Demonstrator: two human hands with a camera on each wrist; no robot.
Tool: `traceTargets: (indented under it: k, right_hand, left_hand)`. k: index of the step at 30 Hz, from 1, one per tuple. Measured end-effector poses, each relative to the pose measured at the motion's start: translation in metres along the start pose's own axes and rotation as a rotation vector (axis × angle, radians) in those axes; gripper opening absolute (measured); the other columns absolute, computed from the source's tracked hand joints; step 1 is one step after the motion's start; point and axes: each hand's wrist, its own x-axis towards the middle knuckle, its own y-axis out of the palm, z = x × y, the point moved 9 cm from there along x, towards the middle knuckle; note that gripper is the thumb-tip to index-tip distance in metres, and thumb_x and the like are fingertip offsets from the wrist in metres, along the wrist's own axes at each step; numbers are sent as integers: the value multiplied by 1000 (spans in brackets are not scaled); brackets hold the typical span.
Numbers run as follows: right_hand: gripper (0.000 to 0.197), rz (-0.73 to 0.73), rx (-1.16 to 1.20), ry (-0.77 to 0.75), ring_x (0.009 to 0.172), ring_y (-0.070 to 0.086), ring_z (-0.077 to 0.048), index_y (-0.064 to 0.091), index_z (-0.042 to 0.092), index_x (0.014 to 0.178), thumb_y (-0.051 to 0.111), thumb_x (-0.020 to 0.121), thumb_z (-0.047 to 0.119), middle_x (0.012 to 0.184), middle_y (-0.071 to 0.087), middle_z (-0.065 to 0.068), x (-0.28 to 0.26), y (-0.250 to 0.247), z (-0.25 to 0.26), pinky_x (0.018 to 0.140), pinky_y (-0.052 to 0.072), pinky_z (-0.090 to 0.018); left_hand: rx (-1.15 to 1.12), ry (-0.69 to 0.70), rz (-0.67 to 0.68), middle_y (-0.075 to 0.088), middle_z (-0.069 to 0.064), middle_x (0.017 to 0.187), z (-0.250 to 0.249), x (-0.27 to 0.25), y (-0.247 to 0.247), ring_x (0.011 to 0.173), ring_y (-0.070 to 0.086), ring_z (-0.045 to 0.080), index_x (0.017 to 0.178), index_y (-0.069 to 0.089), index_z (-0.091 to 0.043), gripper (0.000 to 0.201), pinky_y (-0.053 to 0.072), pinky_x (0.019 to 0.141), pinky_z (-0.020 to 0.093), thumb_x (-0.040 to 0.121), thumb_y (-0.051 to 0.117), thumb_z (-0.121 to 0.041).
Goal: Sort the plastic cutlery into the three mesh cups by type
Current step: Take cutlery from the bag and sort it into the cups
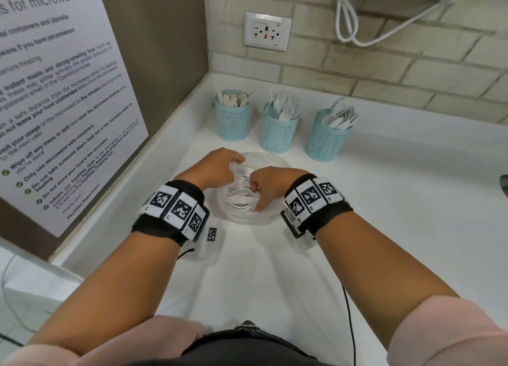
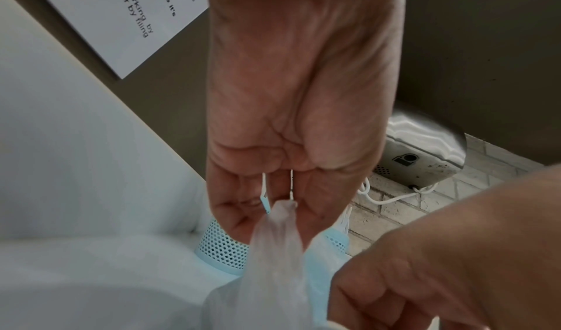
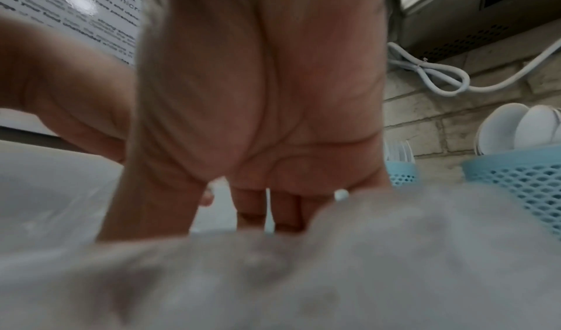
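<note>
Three light-blue mesh cups stand in a row at the back of the counter: the left cup holds knives, the middle cup forks, the right cup spoons. In front of them lies a clear plastic bag with several white forks and spoons inside. My left hand pinches the bag's far edge and lifts it. My right hand is inside the bag with its fingers curled round white cutlery handles; which type they are is hidden.
A white counter meets a tiled wall with an outlet and a looped white cord. A microwave notice poster covers the left wall. A small marker tag lies on the counter. A metal appliance hangs above.
</note>
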Motion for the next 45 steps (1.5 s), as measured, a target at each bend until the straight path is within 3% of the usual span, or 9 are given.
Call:
traceTargets:
  k: [7,16,22,25,28,30,37,41,45]
  right_hand:
    - [44,-123,-148,-7,89,56,-24,49,7,111,71,78,28,100,56,-9,-1,5,11,69,42,-31]
    - [29,-166,0,-4,64,42,-14,43,17,64,66,81,20,67,43,5,-5,-11,-2,52,32,-21]
    - [21,-203,35,-38,73,50,-17,68,1,84,68,82,22,76,57,-3,-6,-21,-8,66,36,-24]
    - [25,-246,44,-27,82,52,-23,63,1,86,61,89,26,84,58,-10,-4,-25,-12,71,36,-26]
    - [28,-257,51,-4,108,53,-27,57,5,114,49,95,24,117,60,-11,1,-20,-13,80,34,-26]
    - [32,-264,85,6,112,53,-27,52,7,120,51,94,25,122,58,-11,4,-15,-13,82,35,-25]
    - [44,-235,20,49,103,54,-25,54,3,112,61,86,39,114,56,-11,12,-6,-18,75,35,-27]
    - [35,-230,37,56,83,51,-20,47,13,76,66,82,42,87,55,-3,12,-6,-21,66,36,-28]
    - [28,-231,1,28,82,47,-18,52,11,90,60,87,38,89,50,-1,12,-5,-15,70,36,-29]
  left_hand:
    - [0,19,14,48,1,141,-2,-1,1,126,47,19,133,51,-18,54,34,94,18,85,51,7]
    - [-9,21,-8,49,-1,140,-1,1,-2,125,47,18,131,53,-19,51,34,96,19,86,54,4]
    - [-16,13,-16,50,0,138,-1,1,-4,124,48,18,132,53,-18,51,34,96,20,86,56,4]
    - [-45,11,-19,51,-1,138,-1,0,-5,124,48,18,131,53,-17,52,35,99,21,85,57,5]
    - [-84,24,-35,52,0,137,-2,1,-6,125,48,17,130,54,-16,52,34,99,20,84,56,8]
    - [-100,23,-34,52,-1,137,-2,0,-7,124,48,18,130,55,-16,51,34,98,19,84,54,8]
    - [-125,30,-50,55,0,133,-4,-2,-8,121,50,21,129,57,-16,46,34,93,18,88,53,4]
    - [-143,43,-52,56,1,133,-8,-1,-7,121,52,20,127,59,-15,48,36,95,19,85,52,9]
    - [-158,54,-70,56,2,132,-8,-1,-9,121,53,22,125,59,-14,47,38,100,24,86,51,9]
